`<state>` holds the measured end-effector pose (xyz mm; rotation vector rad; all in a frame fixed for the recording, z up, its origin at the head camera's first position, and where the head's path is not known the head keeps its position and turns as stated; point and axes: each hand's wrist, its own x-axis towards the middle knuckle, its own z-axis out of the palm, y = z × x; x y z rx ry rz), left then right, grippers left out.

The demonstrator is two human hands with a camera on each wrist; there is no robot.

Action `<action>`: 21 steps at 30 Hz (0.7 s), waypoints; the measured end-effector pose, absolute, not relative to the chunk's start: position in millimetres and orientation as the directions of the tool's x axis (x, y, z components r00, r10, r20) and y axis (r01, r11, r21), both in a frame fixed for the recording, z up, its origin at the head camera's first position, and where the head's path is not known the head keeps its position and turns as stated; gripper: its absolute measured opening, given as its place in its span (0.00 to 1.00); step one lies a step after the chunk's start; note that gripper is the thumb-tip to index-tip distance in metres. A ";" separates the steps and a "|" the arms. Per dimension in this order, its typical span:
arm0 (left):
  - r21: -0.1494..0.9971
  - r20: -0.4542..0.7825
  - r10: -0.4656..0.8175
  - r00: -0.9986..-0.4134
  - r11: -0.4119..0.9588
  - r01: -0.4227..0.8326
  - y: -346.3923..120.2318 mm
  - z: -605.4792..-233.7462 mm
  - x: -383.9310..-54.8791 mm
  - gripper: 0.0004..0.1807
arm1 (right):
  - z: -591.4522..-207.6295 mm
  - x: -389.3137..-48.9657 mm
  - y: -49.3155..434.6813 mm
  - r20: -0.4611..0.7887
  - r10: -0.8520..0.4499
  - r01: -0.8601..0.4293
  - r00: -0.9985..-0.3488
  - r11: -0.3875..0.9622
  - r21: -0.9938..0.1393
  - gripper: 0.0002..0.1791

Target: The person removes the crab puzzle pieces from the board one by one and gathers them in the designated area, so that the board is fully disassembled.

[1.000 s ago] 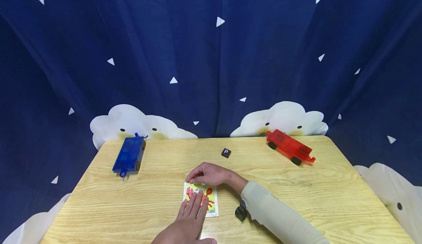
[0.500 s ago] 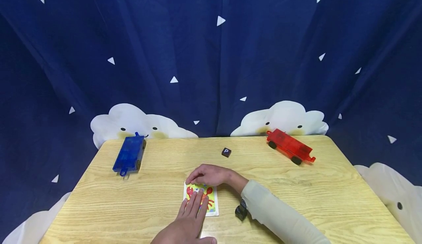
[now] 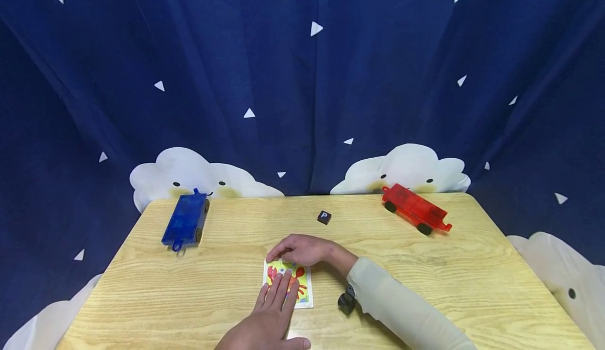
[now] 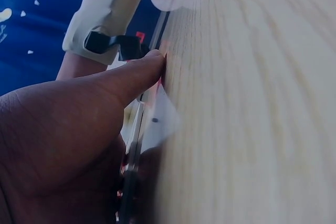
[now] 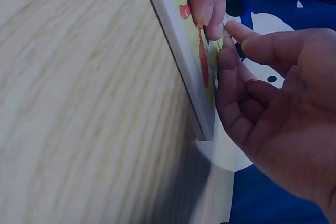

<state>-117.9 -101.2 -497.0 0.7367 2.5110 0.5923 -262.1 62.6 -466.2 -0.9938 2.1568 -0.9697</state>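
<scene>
A small white-edged board with a crab picture (image 3: pixel 304 289) lies on the wooden table. My left hand (image 3: pixel 264 318) rests on the picture with straight fingers, the thumb out to the side; in the left wrist view the thumb (image 4: pixel 142 72) lies close to the tabletop. At the board's far left corner is my right hand (image 3: pixel 302 250), fingers curled. The right wrist view shows its thumb and fingertips (image 5: pixel 228 59) pinching at the picture's edge, close to the left fingertips. Whether they hold a separate piece there cannot be told.
A blue wheeled car base (image 3: pixel 186 221) stands at the left, a red one (image 3: pixel 413 208) at the back right. Behind the hands lies a dark tile marked P (image 3: pixel 324 217). A black wrist camera (image 3: pixel 346 302) sits at the right sleeve. A blue curtain (image 3: pixel 246 66) hangs behind.
Both hands stay almost in place. The right fingers have shifted slightly, and a little more of the picture shows under them.
</scene>
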 end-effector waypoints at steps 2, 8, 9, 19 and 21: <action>0.508 -0.305 0.585 -0.752 0.767 0.391 -101.4 -495.9 -118.1 0.64 | -463.9 -261.5 62.6 -0.193 -0.804 -0.406 -0.562 0.472 -0.782 0.21; 0.487 -0.325 0.585 -0.743 0.777 0.398 -101.6 -488.8 -119.2 0.63 | -461.8 -260.5 62.8 -0.185 -0.796 -0.419 -0.577 0.483 -0.769 0.22; 0.482 -0.326 0.584 -0.744 0.779 0.400 -101.2 -487.7 -118.9 0.63 | -462.7 -260.4 62.9 -0.182 -0.794 -0.418 -0.580 0.482 -0.770 0.22; 0.498 -0.284 0.584 -0.760 0.768 0.403 -101.5 -499.8 -120.0 0.64 | -472.0 -259.4 63.9 -0.128 -0.768 -0.379 -0.628 0.444 -0.812 0.14; 0.499 -0.262 0.588 -0.766 0.762 0.414 -101.4 -502.4 -119.3 0.64 | -472.9 -258.4 63.3 -0.104 -0.760 -0.373 -0.641 0.427 -0.824 0.11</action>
